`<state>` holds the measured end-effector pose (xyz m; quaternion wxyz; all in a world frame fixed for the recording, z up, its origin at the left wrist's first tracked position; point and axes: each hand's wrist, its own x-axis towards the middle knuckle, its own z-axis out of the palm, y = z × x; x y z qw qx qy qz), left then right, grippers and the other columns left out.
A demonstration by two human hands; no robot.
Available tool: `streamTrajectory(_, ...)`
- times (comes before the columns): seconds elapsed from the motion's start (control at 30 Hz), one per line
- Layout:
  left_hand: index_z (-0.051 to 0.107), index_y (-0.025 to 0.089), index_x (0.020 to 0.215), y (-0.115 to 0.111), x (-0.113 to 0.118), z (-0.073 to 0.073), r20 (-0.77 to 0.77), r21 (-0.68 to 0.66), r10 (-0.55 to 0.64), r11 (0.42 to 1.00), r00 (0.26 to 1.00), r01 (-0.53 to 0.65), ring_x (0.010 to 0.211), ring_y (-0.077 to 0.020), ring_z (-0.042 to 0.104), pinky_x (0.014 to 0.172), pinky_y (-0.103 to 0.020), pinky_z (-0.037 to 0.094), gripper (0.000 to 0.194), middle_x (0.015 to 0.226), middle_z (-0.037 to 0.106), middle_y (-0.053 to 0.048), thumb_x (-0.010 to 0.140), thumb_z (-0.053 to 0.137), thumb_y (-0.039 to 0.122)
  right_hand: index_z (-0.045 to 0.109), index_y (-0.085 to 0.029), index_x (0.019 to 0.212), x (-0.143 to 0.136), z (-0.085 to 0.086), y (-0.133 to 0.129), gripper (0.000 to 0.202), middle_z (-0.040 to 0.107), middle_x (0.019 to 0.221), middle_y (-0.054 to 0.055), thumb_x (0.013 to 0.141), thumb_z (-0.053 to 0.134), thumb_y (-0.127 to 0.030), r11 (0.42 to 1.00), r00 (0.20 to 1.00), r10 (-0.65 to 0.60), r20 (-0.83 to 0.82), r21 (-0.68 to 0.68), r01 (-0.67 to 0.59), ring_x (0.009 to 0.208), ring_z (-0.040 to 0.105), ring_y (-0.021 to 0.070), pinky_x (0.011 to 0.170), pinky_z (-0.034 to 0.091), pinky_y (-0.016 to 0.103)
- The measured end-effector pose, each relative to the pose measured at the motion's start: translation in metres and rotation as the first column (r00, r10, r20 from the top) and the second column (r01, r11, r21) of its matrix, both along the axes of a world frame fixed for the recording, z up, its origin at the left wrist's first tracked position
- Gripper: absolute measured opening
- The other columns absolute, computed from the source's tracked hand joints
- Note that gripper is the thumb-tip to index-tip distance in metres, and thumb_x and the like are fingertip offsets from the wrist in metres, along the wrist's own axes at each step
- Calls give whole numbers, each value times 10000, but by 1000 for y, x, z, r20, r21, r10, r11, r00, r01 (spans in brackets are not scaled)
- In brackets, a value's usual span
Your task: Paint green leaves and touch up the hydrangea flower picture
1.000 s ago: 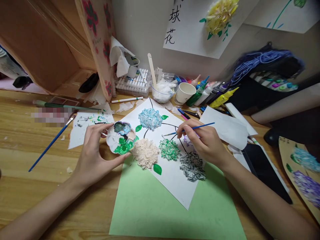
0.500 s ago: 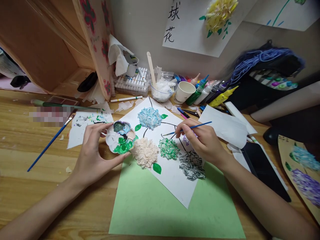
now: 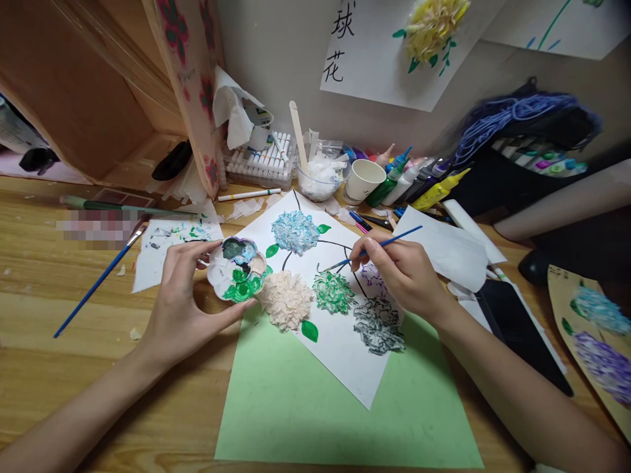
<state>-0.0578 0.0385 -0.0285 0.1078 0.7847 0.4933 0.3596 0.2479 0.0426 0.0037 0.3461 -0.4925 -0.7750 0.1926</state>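
My left hand (image 3: 185, 305) grips a flower-shaped paint palette (image 3: 223, 270) by its edge, tilted so its green, dark and pale paints show. Between the fingers of my right hand (image 3: 394, 266) is a thin blue paintbrush (image 3: 389, 240), its tip at a dark curved line just above the green textured flower (image 3: 333, 292). Under the brush lies white paper (image 3: 345, 348) set cornerwise. It bears raised blue (image 3: 296, 231), cream (image 3: 287, 300) and grey-black (image 3: 378, 325) flowers, black stems and green leaves. A purple flower (image 3: 373, 280) is partly hidden by my right hand.
Green paper (image 3: 345, 427) lies beneath the white sheet. Behind stand a tub of white scraps (image 3: 321, 180), a paper cup (image 3: 363, 182), paint bottles (image 3: 438, 187) and a marker box (image 3: 261, 164). A larger blue brush (image 3: 98, 282) rests at left, a black tablet-like object (image 3: 522, 335) at right.
My right hand and the brush have shifted slightly right, the brush tip moving from the curved line's end along it. The palette in my left hand has barely moved.
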Motion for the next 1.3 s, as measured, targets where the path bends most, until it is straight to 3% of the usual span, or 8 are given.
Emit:
streamTrajectory(0.27, 432, 322, 1306, -1, 1, 2, -1, -26, 8, 1000, 1000, -8, 1143, -336, 482, 853, -554, 522, 673, 1206, 498, -105, 710, 742, 368, 618, -203, 725, 6, -3, 3, 389, 649, 764, 24, 980, 380, -375, 995, 991, -79, -110, -70, 71, 702, 618, 149, 697, 473, 293)
streamTrajectory(0.47, 431, 338, 1305, -1, 2, 3, 3, -32, 7, 999, 1000, -7, 1138, -333, 485, 859, -551, 517, 685, 1206, 494, -100, 700, 753, 360, 617, -192, 708, 8, -6, 5, 425, 653, 760, 33, 987, 357, -381, 995, 998, -29, -52, -93, 24, 715, 616, 151, 688, 471, 293)
streamTrajectory(0.67, 432, 316, 1308, -1, 1, 3, -2, -30, 4, 1000, 1000, -4, 1155, -343, 474, 879, -561, 502, 688, 1213, 493, -111, 701, 752, 364, 631, -203, 777, 9, -7, 7, 376, 644, 736, 21, 976, 385, -407, 994, 980, -98, -174, -71, 87, 683, 626, 147, 673, 488, 288)
streamTrajectory(0.97, 422, 354, 1314, -1, 2, 3, -6, -36, 10, 999, 1000, -10, 1155, -336, 481, 875, -557, 513, 692, 1207, 494, -90, 703, 747, 371, 605, -199, 702, 8, -8, 8, 409, 658, 775, 42, 987, 355, -351, 1000, 1000, -29, 0, 9, 29, 736, 623, 164, 721, 478, 317)
streamTrajectory(1.3, 424, 349, 1321, 0, 2, 3, -12, -28, 7, 1000, 1000, -7, 1148, -334, 481, 854, -549, 521, 697, 1208, 497, -93, 703, 745, 383, 614, -206, 705, 7, -5, 7, 409, 671, 787, 44, 985, 343, -330, 999, 999, -10, 42, 43, 9, 746, 637, 173, 733, 485, 317)
